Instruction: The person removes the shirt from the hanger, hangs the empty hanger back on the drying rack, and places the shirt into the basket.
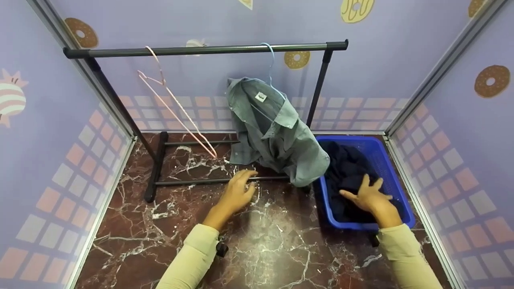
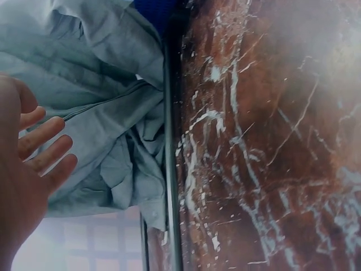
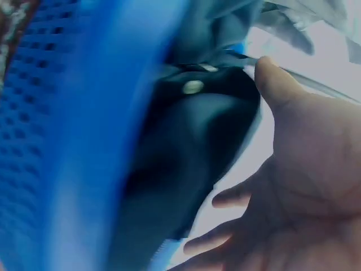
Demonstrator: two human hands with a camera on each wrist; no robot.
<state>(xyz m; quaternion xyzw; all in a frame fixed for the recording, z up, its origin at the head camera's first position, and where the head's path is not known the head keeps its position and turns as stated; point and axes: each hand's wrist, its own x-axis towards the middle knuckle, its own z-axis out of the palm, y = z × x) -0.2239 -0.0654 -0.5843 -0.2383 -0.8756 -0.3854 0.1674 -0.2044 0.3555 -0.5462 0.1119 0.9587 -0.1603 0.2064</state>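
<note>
My right hand (image 1: 371, 198) is spread over the blue basket (image 1: 391, 176), above a heap of dark navy cloth (image 1: 347, 160); its fingers are apart and hold nothing. In the right wrist view, a round light button (image 3: 193, 87) shows on the dark cloth. My left hand (image 1: 239, 192) hovers over the floor with loosely bent fingers, just below the grey-green collared shirt (image 1: 281, 136). That shirt hangs askew from a light blue hanger (image 1: 271, 64) on the rack. In the left wrist view, the left palm and fingers overlap the shirt.
A black clothes rack (image 1: 217, 50) stands against the back wall. A bare pink hanger (image 1: 180, 108) hangs on its left part. Low bars (image 1: 192, 182) join the rack's feet over the marbled floor (image 1: 277, 249). Patterned walls close in on both sides.
</note>
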